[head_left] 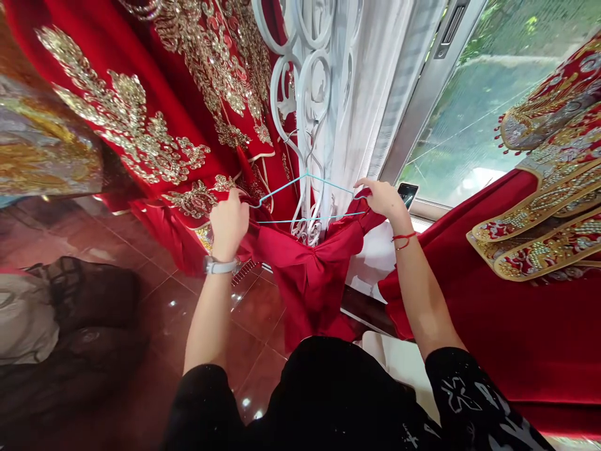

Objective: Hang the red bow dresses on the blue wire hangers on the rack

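Note:
A plain red dress (307, 269) hangs in front of me on a thin light-blue hanger (284, 186), its hook up by a white scrolled metal stand (300, 81). At the dress's left shoulder end, my left hand (229, 219) is closed round the fabric, a watch on that wrist. My right hand (382, 197) pinches the opposite shoulder of the dress beside the hanger's right end; a red string bracelet circles that wrist. The lower part of the dress drops toward my black shirt, which hides its hem.
Red garments with gold beading (141, 125) hang close on the left. More embroidered red clothing (554, 200) hangs on the right by a sliding window (474, 113). A phone (407, 194) is behind my right hand. Dark sheer fabric (94, 300) is at the lower left, above red floor tiles (256, 307).

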A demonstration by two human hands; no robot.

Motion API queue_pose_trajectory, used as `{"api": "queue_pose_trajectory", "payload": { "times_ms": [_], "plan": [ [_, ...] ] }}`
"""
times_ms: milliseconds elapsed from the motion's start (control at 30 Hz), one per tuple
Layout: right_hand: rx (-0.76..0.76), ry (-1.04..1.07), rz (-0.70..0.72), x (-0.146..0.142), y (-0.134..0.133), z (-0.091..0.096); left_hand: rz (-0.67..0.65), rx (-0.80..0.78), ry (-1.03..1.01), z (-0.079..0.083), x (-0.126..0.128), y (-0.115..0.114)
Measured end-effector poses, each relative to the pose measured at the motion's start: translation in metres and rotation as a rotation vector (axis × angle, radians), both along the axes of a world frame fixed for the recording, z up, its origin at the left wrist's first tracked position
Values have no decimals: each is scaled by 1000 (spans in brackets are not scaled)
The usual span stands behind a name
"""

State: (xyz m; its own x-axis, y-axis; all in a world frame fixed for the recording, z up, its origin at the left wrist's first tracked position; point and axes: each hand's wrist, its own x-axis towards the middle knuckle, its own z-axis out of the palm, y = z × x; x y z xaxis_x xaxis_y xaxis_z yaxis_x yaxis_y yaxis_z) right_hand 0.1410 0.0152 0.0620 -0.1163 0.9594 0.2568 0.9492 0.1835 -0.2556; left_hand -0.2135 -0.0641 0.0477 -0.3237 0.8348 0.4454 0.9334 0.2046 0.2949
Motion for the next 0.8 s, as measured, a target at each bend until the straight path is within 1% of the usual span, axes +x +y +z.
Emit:
{"api": "queue_pose_trajectory", "payload": {
  "times_ms": [67,133,200,233,300,367,433,500,600,633,700,767,800],
  "plan": [
    [-18,93,-32,17,4,-6,-19,80,-115,-2,-13,-1],
    [-9,246,-51,32,5,-22,-40,187,-243,-13,-21,-2],
    [6,420,-65,43,1,-46,-29,290,-345,-31,-21,-5],
    [10,471,-77,46,-3,-60,-20,331,-381,-42,-19,-7],
    [22,502,-116,50,-11,-86,-14,366,-433,-63,-13,-12],
    [28,511,-141,50,-19,-107,-45,318,-466,-81,-9,-17],
    [19,500,-150,49,-24,-123,-89,215,-464,-95,-9,-23],
    [-10,449,-148,48,-28,-132,-128,121,-427,-102,-13,-28],
    [-35,371,-159,49,-29,-137,-174,27,-336,-106,-18,-34],
    [-34,357,-165,50,-29,-138,-168,-5,-297,-106,-18,-36],
    [-11,363,-191,53,-28,-140,-112,-82,-217,-107,-17,-40],
    [4,452,-218,58,-27,-142,-35,-139,-152,-109,-15,-42],
    [-12,549,-228,60,-27,-144,-5,-134,-127,-112,-15,-43]
  ]
}}
